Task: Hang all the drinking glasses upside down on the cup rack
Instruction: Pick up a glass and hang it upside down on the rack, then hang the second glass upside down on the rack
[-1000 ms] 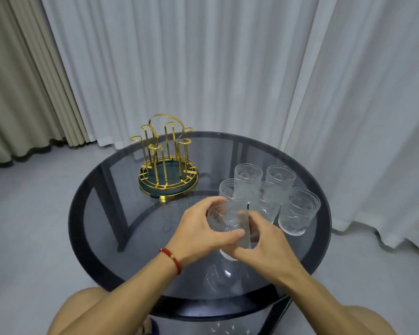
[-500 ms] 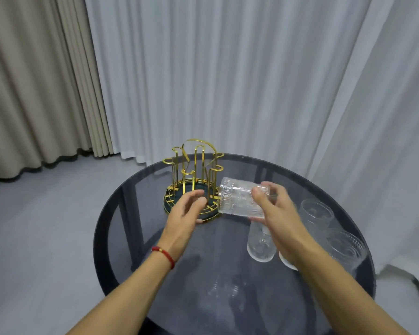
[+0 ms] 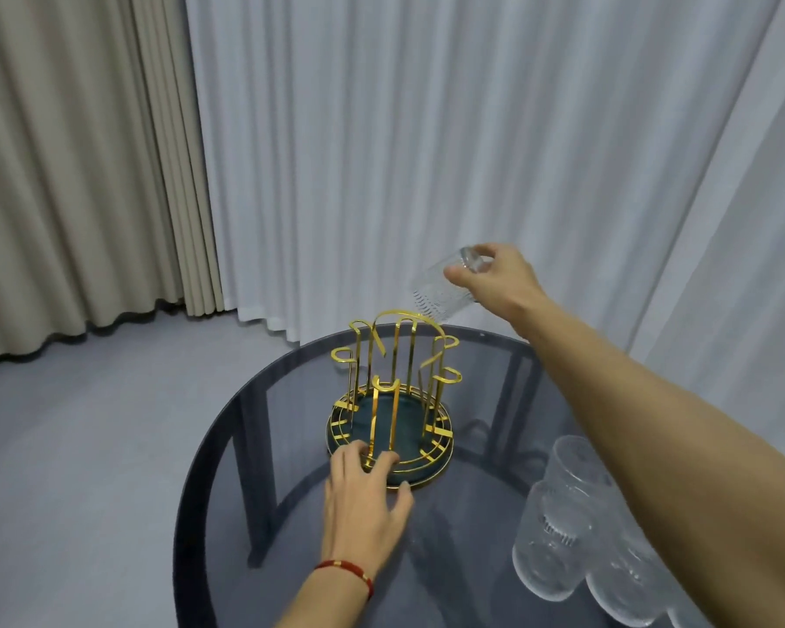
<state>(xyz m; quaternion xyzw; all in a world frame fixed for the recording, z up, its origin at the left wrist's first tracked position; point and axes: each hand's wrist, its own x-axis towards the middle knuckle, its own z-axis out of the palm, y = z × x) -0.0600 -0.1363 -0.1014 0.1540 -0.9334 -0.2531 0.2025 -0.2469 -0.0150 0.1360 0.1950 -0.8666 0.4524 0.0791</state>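
A gold wire cup rack with a dark green round base stands on the round dark glass table; none of its prongs carries a glass. My right hand holds a clear textured drinking glass by its bottom, tilted mouth-down, just above and to the right of the rack's top. My left hand rests on the near rim of the rack's base, fingers curled over the gold wire. Several more clear glasses stand upright at the table's right, partly hidden by my right forearm.
White sheer curtains hang right behind the table and beige drapes at the left. Grey floor lies to the left of the table. The table's dark frame shows through the glass top.
My right hand has lifted the glass from beside the rack to above its top and tipped it mouth-down. My left hand has come down onto the rack's base rim.
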